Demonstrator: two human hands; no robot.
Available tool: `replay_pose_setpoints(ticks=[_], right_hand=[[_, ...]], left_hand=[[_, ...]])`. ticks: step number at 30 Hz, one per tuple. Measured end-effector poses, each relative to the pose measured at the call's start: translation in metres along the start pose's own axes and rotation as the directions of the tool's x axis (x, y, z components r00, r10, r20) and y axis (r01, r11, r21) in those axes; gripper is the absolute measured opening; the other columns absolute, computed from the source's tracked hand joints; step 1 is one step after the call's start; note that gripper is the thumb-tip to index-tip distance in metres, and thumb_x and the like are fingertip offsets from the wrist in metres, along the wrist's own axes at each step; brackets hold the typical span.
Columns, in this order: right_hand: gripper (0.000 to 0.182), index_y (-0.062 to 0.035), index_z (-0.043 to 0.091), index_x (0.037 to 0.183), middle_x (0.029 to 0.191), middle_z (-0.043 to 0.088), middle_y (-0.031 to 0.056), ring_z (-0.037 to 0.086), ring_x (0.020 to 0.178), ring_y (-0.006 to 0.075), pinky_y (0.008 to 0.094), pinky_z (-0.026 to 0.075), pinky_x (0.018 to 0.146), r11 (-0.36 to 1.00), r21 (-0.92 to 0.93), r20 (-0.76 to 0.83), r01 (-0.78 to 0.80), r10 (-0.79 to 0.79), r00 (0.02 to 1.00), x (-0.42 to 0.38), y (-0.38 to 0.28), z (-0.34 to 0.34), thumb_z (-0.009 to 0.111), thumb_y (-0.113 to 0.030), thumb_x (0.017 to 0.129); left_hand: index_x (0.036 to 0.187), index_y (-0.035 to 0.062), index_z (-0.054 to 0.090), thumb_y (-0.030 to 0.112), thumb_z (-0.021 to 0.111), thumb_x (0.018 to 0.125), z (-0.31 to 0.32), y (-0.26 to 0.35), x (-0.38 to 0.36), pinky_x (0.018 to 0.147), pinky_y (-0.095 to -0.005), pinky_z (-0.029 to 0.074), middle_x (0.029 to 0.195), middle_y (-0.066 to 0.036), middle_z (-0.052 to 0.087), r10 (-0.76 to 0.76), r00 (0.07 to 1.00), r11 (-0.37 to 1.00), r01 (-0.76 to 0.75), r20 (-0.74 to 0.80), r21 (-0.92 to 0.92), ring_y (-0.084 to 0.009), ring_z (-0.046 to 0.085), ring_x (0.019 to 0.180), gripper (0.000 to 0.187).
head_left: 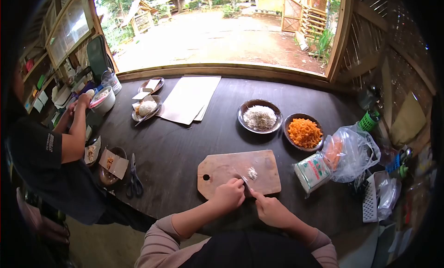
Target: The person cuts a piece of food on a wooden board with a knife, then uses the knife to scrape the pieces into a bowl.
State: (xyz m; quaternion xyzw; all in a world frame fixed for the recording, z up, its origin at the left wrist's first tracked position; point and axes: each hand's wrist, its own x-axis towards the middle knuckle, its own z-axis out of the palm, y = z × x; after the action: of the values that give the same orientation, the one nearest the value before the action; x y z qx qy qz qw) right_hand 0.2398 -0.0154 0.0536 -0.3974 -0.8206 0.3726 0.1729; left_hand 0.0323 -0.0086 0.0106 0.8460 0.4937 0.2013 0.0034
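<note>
A wooden cutting board [222, 164] lies on the dark table near my body, with a small heap of white chopped pieces [252, 173] on it. My right hand [273, 211] is wrapped round the handle of a knife [246, 184], its blade angled over the board beside my left hand. My left hand [230, 194] rests on the board with its fingers curled and pressed together at the blade. Whatever it holds is hidden by the fingers.
Beyond the board stand a bowl of white shreds [259, 117] and a bowl of orange diced pieces [305, 132]. A plastic bag [354, 150] and a packet [312, 173] lie right. Scissors [133, 178] and paper sheets [190, 98] lie left, where another person [51, 148] works.
</note>
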Motion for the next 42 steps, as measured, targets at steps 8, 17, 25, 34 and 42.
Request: replay_pose_setpoints(ticks=[8,17,25,34,42], right_hand=[[0.046,-0.0004,0.048,0.136,0.074,0.063,0.0270,0.064,0.067,0.0420,0.0510,0.050,0.065,0.982,-0.134,-0.157,0.136,-0.156,0.975,0.010,0.032,0.031,0.051,-0.006,0.091],[0.045,0.0004,0.048,0.136,0.084,0.064,0.0288,0.065,0.076,0.0420,0.0486,0.052,0.069,0.998,-0.066,-0.028,0.000,-0.001,1.000,0.006,0.017,0.019,0.050,-0.004,0.091],[0.042,0.0027,0.048,0.135,0.091,0.065,0.0290,0.066,0.081,0.0432,0.0468,0.053,0.073,1.000,0.008,-0.014,0.018,-0.018,1.000,0.003,0.001,0.000,0.047,-0.002,0.093],[0.043,0.0020,0.049,0.133,0.080,0.064,0.0283,0.065,0.073,0.0432,0.0501,0.052,0.068,0.980,-0.073,-0.188,0.187,-0.197,0.962,0.015,0.029,0.028,0.050,-0.004,0.091],[0.043,0.0021,0.049,0.134,0.097,0.064,0.0294,0.066,0.087,0.0428,0.0459,0.052,0.076,0.996,0.049,0.035,-0.075,0.073,0.997,0.003,-0.001,0.001,0.049,0.001,0.091]], left_hand=[[0.077,0.0054,0.065,0.020,0.064,0.080,-0.001,0.002,0.001,0.067,-0.0325,0.057,0.092,-0.004,0.059,-0.005,1.000,1.000,0.005,0.014,0.010,-0.0195,0.060,0.092,0.015],[0.076,0.0055,0.065,0.020,0.065,0.080,0.001,0.000,0.000,0.070,-0.0326,0.056,0.092,-0.004,0.060,-0.008,1.000,1.000,0.008,0.015,0.010,-0.0205,0.060,0.092,0.015],[0.077,0.0050,0.066,0.020,0.064,0.080,0.002,-0.001,0.000,0.070,-0.0337,0.056,0.092,-0.005,0.060,-0.016,1.000,1.000,0.016,0.019,-0.004,-0.0207,0.061,0.093,0.015],[0.078,0.0056,0.068,0.022,0.063,0.081,-0.005,0.002,0.003,0.070,-0.0338,0.056,0.091,-0.004,0.061,-0.028,0.998,1.000,0.029,0.064,-0.009,-0.0200,0.061,0.092,0.017],[0.077,0.0054,0.069,0.022,0.063,0.081,-0.006,0.001,0.001,0.070,-0.0339,0.056,0.092,-0.004,0.061,-0.031,0.999,0.999,0.031,0.027,-0.019,-0.0200,0.061,0.092,0.018]])
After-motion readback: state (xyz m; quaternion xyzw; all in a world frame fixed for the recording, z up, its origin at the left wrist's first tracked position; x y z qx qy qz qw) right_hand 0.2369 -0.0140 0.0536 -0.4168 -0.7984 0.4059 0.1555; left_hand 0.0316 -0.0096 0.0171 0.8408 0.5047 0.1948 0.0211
